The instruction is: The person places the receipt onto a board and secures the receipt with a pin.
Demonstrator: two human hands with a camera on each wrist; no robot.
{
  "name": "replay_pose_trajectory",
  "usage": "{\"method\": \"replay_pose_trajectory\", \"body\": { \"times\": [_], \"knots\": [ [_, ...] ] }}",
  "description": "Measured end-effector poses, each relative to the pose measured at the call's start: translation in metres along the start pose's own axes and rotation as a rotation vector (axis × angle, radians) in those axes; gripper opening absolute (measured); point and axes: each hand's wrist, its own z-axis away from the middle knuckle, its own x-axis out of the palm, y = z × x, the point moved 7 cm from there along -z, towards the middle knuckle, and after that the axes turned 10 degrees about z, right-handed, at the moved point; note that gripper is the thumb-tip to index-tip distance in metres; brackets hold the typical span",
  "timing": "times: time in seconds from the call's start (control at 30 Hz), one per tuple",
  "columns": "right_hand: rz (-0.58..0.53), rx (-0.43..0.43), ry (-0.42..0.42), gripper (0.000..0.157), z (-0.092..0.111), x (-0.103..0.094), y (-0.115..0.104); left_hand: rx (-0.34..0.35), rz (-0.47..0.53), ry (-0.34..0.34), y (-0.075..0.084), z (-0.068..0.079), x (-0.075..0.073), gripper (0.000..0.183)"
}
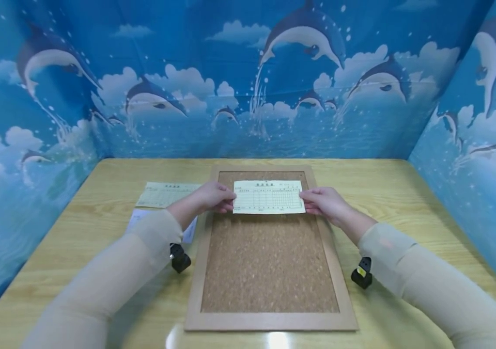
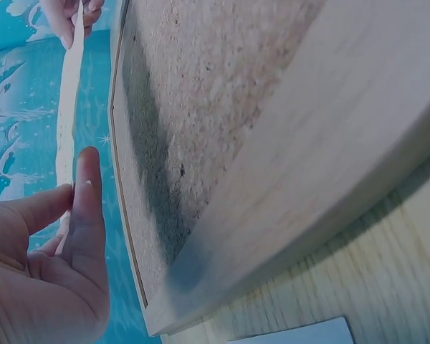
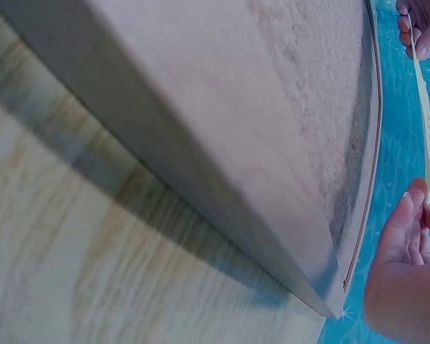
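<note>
A pale green printed form (image 1: 268, 198) with a ruled grid is stretched between both hands over the upper part of a cork board (image 1: 270, 266). My left hand (image 1: 213, 198) pinches its left edge between thumb and fingers, and my right hand (image 1: 324, 203) pinches the right edge. In the left wrist view the paper (image 2: 69, 107) shows edge-on, raised off the cork, whose surface carries a shadow. The right wrist view likewise has the slip (image 3: 423, 107) as a thin strip above the board, with the right hand (image 3: 408, 251) at its near end.
Left of the board, a second pale green form (image 1: 161, 194) lies on the wooden table (image 1: 405, 203), beside a white-lilac sheet (image 1: 190, 231) partly hidden by the left arm. The cork has a raised light wooden frame (image 1: 270, 322). A blue dolphin-print curtain (image 1: 248, 131) encloses the table's back and sides.
</note>
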Motion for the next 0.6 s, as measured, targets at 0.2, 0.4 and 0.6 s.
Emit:
{"method": "replay_pose_trajectory", "body": {
  "times": [0.2, 0.4, 0.6],
  "knots": [
    [0.013, 0.003, -0.002, 0.042, -0.004, -0.001, 0.002, 0.010, 0.016, -0.017, 0.001, -0.007, -0.001, 0.020],
    [0.017, 0.010, -0.014, 0.040, -0.008, 0.001, 0.006, -0.016, 0.016, -0.010, -0.002, -0.012, -0.002, 0.019],
    [0.035, 0.015, 0.008, 0.042, -0.014, -0.004, 0.006, -0.024, 0.021, -0.006, -0.002, -0.018, 0.000, 0.021]
  ]
}}
